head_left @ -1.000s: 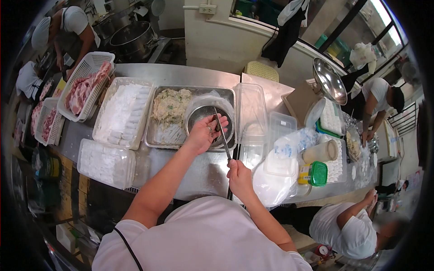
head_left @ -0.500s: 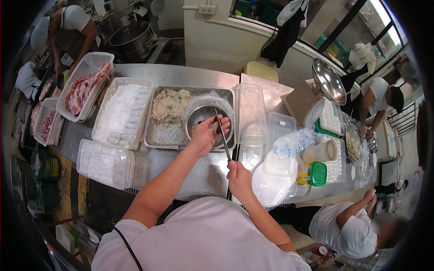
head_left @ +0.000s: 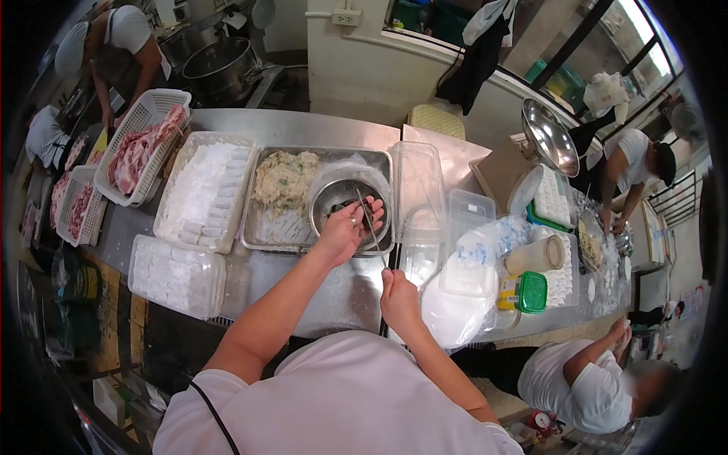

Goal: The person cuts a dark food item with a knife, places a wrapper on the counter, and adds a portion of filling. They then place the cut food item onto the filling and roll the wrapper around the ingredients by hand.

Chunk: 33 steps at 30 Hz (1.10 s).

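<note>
My right hand (head_left: 400, 299) is closed round the handle of a knife. The long thin blade (head_left: 371, 225) points away from me, across the fingers of my left hand (head_left: 345, 231). That hand is palm up over a metal bowl (head_left: 321, 199), its fingers curled about a small dark piece of food (head_left: 368, 214), kind unclear. More dark bits show in the bowl, which has a clear plastic bag behind its rim. The bowl stands in a steel tray (head_left: 265, 246), beside a pale ground mixture (head_left: 287, 179) flecked with green.
To the left are a tub of white-floured rolls (head_left: 220, 201), a lidded container (head_left: 176, 277) and baskets of raw meat (head_left: 142, 155). Clear lids (head_left: 421, 182), a white bag (head_left: 455, 307) and a green-lidded jar (head_left: 533, 292) lie to the right. Co-workers (head_left: 584, 379) stand on both sides.
The knife blade has shifted and turned slightly against my left hand's fingers, with a small movement of the right hand. The left hand stays over the bowl.
</note>
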Available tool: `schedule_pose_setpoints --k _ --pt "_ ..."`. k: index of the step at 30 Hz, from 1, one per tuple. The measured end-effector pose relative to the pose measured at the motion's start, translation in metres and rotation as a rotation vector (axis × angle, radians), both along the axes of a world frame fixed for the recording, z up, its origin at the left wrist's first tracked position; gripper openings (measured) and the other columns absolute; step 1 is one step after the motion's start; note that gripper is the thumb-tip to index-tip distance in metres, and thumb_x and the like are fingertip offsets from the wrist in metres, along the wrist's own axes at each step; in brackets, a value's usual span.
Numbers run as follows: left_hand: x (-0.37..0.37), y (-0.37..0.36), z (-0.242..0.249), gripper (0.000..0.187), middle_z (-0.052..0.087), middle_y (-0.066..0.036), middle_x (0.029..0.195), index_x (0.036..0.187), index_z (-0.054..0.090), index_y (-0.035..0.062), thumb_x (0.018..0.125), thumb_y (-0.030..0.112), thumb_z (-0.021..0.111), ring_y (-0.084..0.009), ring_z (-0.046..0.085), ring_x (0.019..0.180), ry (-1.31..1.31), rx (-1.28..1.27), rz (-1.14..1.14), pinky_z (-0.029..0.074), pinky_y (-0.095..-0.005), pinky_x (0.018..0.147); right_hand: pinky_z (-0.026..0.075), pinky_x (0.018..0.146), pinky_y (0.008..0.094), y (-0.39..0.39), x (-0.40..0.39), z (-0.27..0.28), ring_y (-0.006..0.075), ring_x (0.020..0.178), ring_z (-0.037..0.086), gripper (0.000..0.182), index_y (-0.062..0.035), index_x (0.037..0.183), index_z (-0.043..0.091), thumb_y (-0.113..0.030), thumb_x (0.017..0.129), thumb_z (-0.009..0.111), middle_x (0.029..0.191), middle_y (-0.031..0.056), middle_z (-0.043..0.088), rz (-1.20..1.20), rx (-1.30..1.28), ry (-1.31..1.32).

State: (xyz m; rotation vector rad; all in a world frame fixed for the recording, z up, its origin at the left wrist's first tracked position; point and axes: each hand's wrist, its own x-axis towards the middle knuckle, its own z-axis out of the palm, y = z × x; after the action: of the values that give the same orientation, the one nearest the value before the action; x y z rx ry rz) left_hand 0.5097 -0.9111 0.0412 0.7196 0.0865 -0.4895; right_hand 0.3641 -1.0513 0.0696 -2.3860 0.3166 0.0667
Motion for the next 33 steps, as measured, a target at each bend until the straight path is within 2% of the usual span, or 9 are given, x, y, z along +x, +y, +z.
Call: schedule_pose_setpoints --k 1,4,7,10,13,16,17,23,33 --pt "0.0 0.0 0.0 0.033 0.061 -0.014 0.14 0.138 0.053 -0.0013 0.111 0.017 0.045 -0.0279 0.062 0.126 0.017 -0.011 0.008 0.05 -0.0445 0.111 0.049 0.07 0.0606 0.001 0.0 0.002 0.0548 0.08 0.063 0.043 0.0035 0.095 0.058 -0.035 0.109 0.046 0.08 0.0328 0.066 0.01 -0.036 -0.004" --pt "0.004 0.0 -0.015 0.032 0.062 -0.011 0.136 0.136 0.053 -0.0005 0.111 0.019 0.045 -0.0263 0.065 0.118 0.036 0.114 0.002 0.052 -0.0436 0.107 0.05 0.071 0.0602 -0.002 0.002 -0.005 0.0532 0.08 0.065 0.041 0.0019 0.096 0.058 -0.035 0.109 0.047 0.082 0.0307 0.067 -0.008 -0.159 -0.142" --pt "0.003 -0.003 -0.019 0.028 0.065 -0.009 0.125 0.134 0.056 0.0017 0.112 0.016 0.045 -0.0212 0.067 0.109 0.094 0.108 0.108 0.054 -0.0408 0.1 0.052 0.07 0.0582 -0.006 0.006 -0.007 0.0519 0.08 0.066 0.04 0.0018 0.098 0.059 -0.035 0.108 0.048 0.085 0.0294 0.068 -0.008 -0.183 -0.089" --pt "0.006 -0.001 -0.019 0.025 0.066 -0.008 0.122 0.127 0.06 0.0027 0.111 0.018 0.048 -0.0205 0.067 0.108 0.204 0.046 0.144 0.055 -0.0411 0.097 0.053 0.06 0.0511 -0.019 0.009 -0.016 0.0411 0.068 0.067 0.041 -0.0002 0.101 0.061 -0.039 0.109 0.049 0.079 0.0197 0.067 0.014 -0.019 -0.052" --pt "0.009 0.006 -0.02 0.023 0.068 -0.006 0.117 0.121 0.063 0.0051 0.109 0.023 0.054 -0.021 0.067 0.108 0.186 -0.01 0.079 0.056 -0.0416 0.096 0.049 0.052 0.04 -0.032 0.01 -0.002 0.026 0.057 0.058 0.046 -0.002 0.103 0.06 -0.045 0.11 0.045 0.072 0.0095 0.063 -0.167 1.056 0.413" --pt "0.004 0.007 -0.017 0.026 0.071 -0.004 0.117 0.122 0.063 0.0091 0.108 0.03 0.056 -0.0206 0.067 0.108 0.202 -0.105 -0.044 0.055 -0.0412 0.098 0.044 0.047 0.033 -0.04 0.005 0.003 0.016 0.054 0.049 0.051 -0.0043 0.103 0.06 -0.051 0.11 0.04 0.068 0.0024 0.054 -0.071 1.498 0.529" --pt "0.004 0.006 -0.019 0.026 0.071 -0.004 0.114 0.121 0.064 0.0099 0.107 0.031 0.056 -0.0201 0.068 0.106 0.21 -0.135 -0.057 0.056 -0.0411 0.096 0.042 0.046 0.0337 -0.043 0.003 -0.005 0.0174 0.052 0.048 0.056 -0.0045 0.104 0.06 -0.055 0.11 0.036 0.069 0.0041 0.055 -0.057 1.587 0.582" --pt "0.0 -0.003 -0.029 0.021 0.073 -0.002 0.106 0.117 0.066 0.0148 0.105 0.031 0.06 -0.0176 0.07 0.095 0.24 -0.255 -0.118 0.059 -0.0399 0.087 0.041 0.045 0.0315 -0.04 -0.003 -0.023 0.0146 0.052 0.045 0.056 -0.0067 0.106 0.062 -0.053 0.111 0.03 0.07 0.0018 0.05 0.074 2.003 0.657" --pt "0.002 -0.004 -0.029 0.025 0.071 -0.002 0.11 0.126 0.064 0.0076 0.105 0.02 0.061 -0.0167 0.069 0.099 0.205 -0.067 -0.031 0.059 -0.0357 0.087 0.041 0.045 0.0314 -0.043 -0.004 -0.029 0.0148 0.052 0.045 0.056 -0.0058 0.107 0.063 -0.052 0.111 0.031 0.07 0.0017 0.05 0.106 2.116 0.63"
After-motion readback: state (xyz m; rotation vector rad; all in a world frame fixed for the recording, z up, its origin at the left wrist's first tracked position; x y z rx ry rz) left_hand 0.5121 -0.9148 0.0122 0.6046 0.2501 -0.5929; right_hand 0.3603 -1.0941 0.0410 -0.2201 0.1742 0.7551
